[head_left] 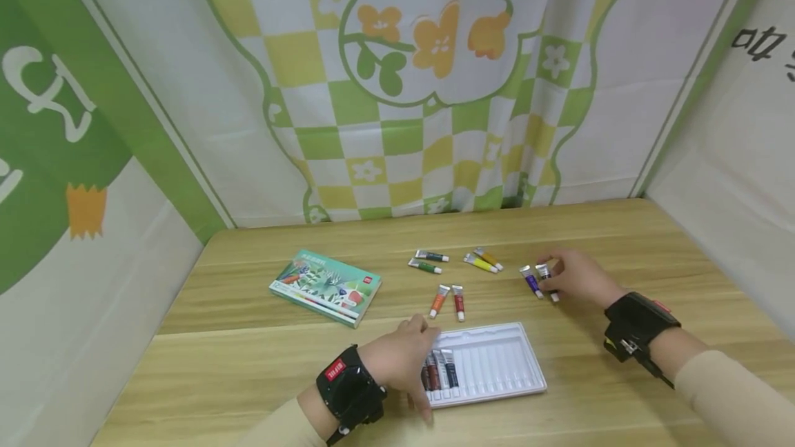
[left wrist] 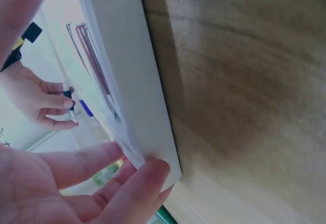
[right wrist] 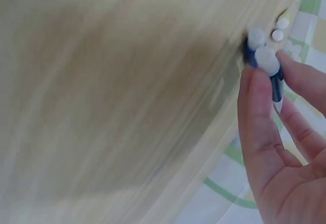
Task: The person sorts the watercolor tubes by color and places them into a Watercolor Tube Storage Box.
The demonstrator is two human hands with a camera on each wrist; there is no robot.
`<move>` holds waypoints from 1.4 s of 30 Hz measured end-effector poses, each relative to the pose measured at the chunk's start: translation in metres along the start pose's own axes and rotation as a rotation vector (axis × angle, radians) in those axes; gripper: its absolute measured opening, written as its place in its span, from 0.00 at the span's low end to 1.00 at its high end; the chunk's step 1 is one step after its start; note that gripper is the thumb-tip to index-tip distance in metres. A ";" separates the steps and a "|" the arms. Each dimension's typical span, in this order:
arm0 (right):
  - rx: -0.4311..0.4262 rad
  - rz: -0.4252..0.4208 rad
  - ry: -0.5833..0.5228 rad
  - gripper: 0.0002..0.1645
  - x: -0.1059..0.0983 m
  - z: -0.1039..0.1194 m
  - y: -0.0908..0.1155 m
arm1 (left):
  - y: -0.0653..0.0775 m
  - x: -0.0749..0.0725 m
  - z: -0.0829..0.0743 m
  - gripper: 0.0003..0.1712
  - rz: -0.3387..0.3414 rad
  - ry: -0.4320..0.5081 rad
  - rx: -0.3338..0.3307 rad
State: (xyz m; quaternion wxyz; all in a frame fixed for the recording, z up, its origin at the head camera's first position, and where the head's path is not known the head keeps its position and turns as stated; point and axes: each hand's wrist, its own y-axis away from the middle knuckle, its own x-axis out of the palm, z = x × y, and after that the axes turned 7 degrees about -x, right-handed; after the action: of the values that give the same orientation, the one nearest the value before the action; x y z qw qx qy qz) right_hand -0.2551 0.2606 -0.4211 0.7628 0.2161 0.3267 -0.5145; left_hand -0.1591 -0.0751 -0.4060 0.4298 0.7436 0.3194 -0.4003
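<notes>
My right hand [head_left: 574,276] pinches a dark blue paint tube [right wrist: 276,84] by its sides, white cap toward the camera in the right wrist view. Just left of it lies a violet-blue paint tube [head_left: 531,282] on the table. My left hand [head_left: 400,357] grips the left end of a white plastic tray [head_left: 497,364], thumb at the front and fingers at the back edge. Several paint tubes [head_left: 442,371], among them brown, white and black ones, lie side by side in the tray's left slots. The left hand partly hides that end.
Orange [head_left: 439,302] and red [head_left: 458,303] tubes lie behind the tray. Farther back are two green tubes [head_left: 425,266], a yellow tube [head_left: 480,263] and an ochre tube [head_left: 488,258]. A teal illustrated box [head_left: 326,286] lies at the left. Printed cloth [head_left: 397,136] hangs behind the table.
</notes>
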 end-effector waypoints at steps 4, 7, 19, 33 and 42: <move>-0.011 0.002 -0.092 0.26 0.003 0.010 0.004 | 0.000 0.001 -0.001 0.70 -0.003 0.006 -0.012; -0.011 0.004 -0.161 0.24 0.010 0.021 0.005 | 0.000 0.002 -0.002 0.70 -0.013 -0.005 -0.011; -0.075 0.164 -0.474 0.14 0.069 0.077 0.017 | -0.003 0.004 -0.003 0.70 -0.059 -0.002 0.025; -0.154 0.224 -0.402 0.13 0.117 0.097 0.035 | -0.006 0.009 -0.007 0.66 -0.085 -0.049 0.045; -0.283 0.184 -0.022 0.18 0.112 0.101 0.039 | -0.006 0.005 -0.006 0.66 -0.061 -0.040 0.030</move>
State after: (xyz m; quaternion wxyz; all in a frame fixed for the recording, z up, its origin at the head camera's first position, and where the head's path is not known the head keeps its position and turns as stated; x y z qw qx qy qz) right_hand -0.1623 0.1358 -0.4319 0.8330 0.1301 0.3664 -0.3936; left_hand -0.1598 -0.0658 -0.4110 0.4124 0.7319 0.3272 -0.4326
